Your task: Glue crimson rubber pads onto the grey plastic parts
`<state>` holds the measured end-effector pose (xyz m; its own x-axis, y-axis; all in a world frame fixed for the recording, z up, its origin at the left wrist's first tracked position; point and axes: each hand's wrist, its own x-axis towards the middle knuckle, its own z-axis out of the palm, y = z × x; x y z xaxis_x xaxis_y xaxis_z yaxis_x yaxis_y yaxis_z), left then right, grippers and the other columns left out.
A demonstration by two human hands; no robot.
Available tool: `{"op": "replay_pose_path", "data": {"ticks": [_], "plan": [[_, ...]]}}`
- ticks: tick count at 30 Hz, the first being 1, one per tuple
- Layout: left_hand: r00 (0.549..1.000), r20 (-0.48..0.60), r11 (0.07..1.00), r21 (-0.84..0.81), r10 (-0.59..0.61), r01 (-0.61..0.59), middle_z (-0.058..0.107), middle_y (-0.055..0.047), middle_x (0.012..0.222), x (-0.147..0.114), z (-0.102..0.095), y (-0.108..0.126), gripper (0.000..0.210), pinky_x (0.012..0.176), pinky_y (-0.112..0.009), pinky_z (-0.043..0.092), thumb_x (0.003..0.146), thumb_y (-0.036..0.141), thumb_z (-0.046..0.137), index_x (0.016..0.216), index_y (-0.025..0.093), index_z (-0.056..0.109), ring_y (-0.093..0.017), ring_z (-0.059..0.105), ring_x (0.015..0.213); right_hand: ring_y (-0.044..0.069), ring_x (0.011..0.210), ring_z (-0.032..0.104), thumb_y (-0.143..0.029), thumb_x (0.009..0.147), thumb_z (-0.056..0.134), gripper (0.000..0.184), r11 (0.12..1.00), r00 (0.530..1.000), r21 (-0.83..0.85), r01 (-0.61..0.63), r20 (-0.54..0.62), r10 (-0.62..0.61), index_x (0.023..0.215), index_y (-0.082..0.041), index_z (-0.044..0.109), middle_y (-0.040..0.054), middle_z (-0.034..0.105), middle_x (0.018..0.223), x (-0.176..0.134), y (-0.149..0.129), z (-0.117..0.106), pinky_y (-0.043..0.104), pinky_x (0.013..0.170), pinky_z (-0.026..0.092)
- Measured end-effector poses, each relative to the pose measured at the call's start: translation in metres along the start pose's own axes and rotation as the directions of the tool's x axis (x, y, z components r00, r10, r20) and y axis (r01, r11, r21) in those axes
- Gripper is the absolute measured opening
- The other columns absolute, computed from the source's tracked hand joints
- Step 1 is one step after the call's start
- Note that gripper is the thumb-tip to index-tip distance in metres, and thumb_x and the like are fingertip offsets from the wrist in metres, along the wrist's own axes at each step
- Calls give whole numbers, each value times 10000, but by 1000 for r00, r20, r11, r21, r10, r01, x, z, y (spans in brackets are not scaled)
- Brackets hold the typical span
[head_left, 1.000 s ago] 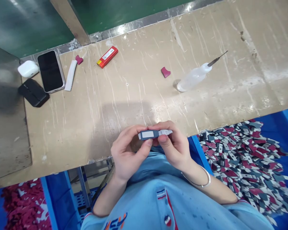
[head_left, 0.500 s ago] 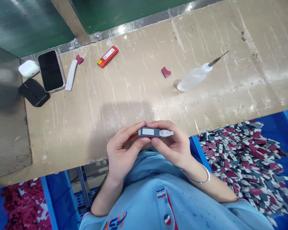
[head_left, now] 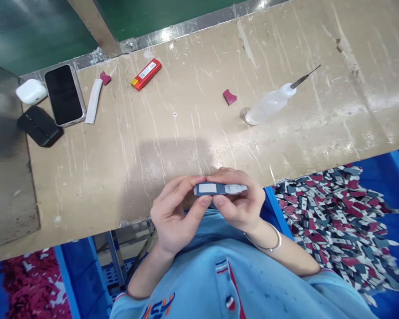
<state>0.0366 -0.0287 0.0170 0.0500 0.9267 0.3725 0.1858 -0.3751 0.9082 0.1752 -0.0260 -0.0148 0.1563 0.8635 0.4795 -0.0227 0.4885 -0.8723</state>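
Between my two hands, just over the table's near edge, is a small dark-blue and light-grey plastic piece (head_left: pixel 208 188), lying lengthwise from left to right. My left hand (head_left: pixel 174 210) pinches its left part with thumb and fingers. At the right part, my right hand (head_left: pixel 241 199) grips it the same way, its thumb along the lower side. The narrow grey end of the piece points into my right palm. Fingertips cover some of its upper and lower edges.
On the tabletop (head_left: pixel 96 177) lie a white bottle with a needle tip (head_left: pixel 269 105), a maroon piece (head_left: pixel 229 97), a red lighter (head_left: pixel 146 74), a white strip (head_left: pixel 93 101) and a phone (head_left: pixel 65 95). Blue bins hold mixed pieces (head_left: pixel 332 221) at right and maroon pieces (head_left: pixel 33 283) at left.
Both hands and the piece sit slightly lower and further right in the view. The camera view has shifted a little; the grip looks the same.
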Motion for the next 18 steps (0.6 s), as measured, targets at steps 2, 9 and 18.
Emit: {"op": "replay_pose_path", "data": {"ticks": [2,9,18], "plan": [[1000,-3,1000,3,-4,4,826,-29,1011,0,2,0,184,787,-230,658,935,277,803,1116,249,822,-164,796,890,168,593,641,-422,986,682,170,1000,999,15,-3,-35,4,1043,-273,742,23,746,773,-2,2,3,333,537,527],[982,-34,978,-103,-184,180,840,-29,950,3,-1,1,231,714,-202,661,853,409,878,1038,273,857,-168,810,843,186,752,736,-524,994,669,285,983,982,34,-183,56,181,1043,-249,728,51,772,884,2,-4,-3,326,653,619],[958,-86,946,-207,-273,250,855,-22,973,4,-2,-1,265,711,-187,671,787,412,932,1002,276,860,-172,826,844,213,1004,772,-391,1004,702,251,989,970,12,-147,196,141,1238,-302,698,52,795,1137,5,-5,-16,355,863,659]]}}
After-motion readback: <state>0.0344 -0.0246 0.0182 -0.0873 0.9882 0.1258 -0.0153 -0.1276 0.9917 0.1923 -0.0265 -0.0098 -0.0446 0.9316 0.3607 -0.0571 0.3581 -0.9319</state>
